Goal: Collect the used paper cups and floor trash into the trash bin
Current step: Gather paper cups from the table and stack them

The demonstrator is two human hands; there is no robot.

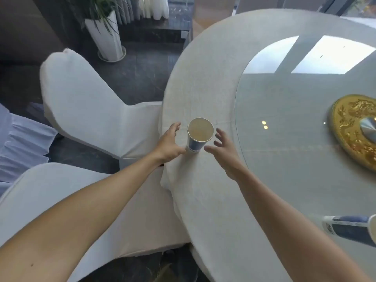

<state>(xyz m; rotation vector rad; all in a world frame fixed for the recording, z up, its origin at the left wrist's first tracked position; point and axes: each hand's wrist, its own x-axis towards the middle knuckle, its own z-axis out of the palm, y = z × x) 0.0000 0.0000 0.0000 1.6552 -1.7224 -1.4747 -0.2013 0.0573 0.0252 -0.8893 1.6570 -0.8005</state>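
While the blue paper cup [199,137] stands upright near the surface [203,82] edge, we flank it: left hand [169,146] and right hand [222,150] spread wide, neither grip touching it.

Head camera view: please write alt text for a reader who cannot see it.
Two bare hands, left hand and right hand, open on either side of an upright paper cup near the edge of a round white-clothed table. A second cup lies at lower right; white-covered chairs stand left.
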